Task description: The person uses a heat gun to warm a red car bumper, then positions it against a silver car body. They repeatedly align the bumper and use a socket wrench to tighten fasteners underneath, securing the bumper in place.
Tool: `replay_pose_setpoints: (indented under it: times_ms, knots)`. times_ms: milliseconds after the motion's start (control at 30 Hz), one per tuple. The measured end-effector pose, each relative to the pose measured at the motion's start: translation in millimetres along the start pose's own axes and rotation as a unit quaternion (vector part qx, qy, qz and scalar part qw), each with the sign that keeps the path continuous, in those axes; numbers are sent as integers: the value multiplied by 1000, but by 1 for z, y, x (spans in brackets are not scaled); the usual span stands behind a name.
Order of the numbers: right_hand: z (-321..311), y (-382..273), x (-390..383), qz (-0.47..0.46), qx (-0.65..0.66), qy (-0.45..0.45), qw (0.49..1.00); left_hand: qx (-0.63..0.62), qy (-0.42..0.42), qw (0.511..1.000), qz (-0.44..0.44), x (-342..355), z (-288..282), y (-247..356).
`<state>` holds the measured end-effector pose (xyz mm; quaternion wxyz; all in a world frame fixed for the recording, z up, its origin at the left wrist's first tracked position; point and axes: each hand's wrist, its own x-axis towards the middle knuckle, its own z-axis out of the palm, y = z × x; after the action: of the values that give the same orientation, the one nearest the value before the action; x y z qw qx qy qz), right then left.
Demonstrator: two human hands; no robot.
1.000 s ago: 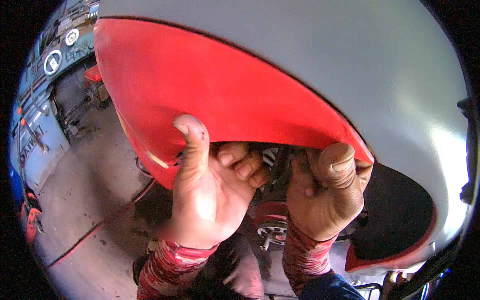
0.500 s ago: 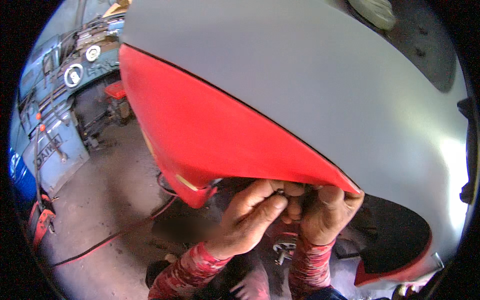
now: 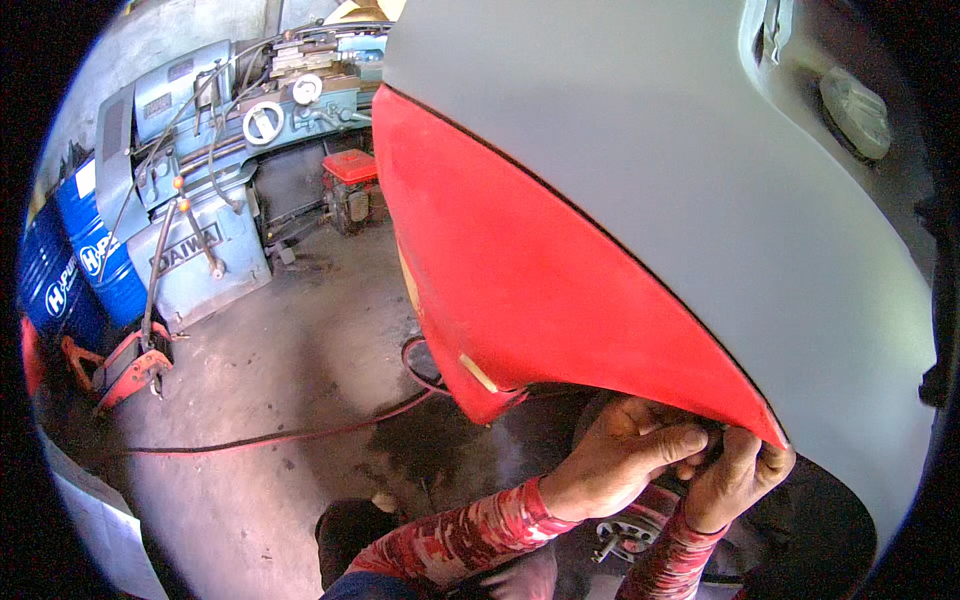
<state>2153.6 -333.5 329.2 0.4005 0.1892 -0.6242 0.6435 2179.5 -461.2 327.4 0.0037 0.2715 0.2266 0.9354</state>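
Note:
A red bumper panel (image 3: 540,270) meets a grey body panel (image 3: 650,180) along a dark seam, and its lower edge runs to a point at the right. Under that edge, my left hand (image 3: 615,465) is closed, its thumb extended against the fingers. Close beside it, my right hand (image 3: 735,480) is bent up at the panel's pointed corner, with curled fingers touching the edge. Both sets of fingertips are partly hidden behind the panel and in shadow, so I cannot see what they pinch. Patterned red sleeves cover both forearms.
A blue-grey lathe (image 3: 265,125) stands at the far left beside blue drums (image 3: 105,250). An orange floor jack (image 3: 130,370) sits in front. A hose (image 3: 290,437) crosses the concrete floor. Below my hands shows a wheel hub (image 3: 625,540); an engine with a red top (image 3: 350,166) stands by the lathe.
The view has swung left, so the panels and hands appear farther right and more of the lathe shows. Both hands stay at the panel's lower edge; the small dark piece at my left thumb no longer shows.

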Motion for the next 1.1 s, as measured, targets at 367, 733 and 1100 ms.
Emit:
replay_pose_setpoints:
  times_ms: [367,733,1100]
  knots:
    - [-4,-20,7,-31,13,-70,997,60,59,996,-23,1,21,2]
    - [3,-55,20,24,57,-128,990,126,88,987,-44,7,20,16]
    - [10,-65,22,-32,-24,-145,989,-21,114,993,8,8,12,-3]
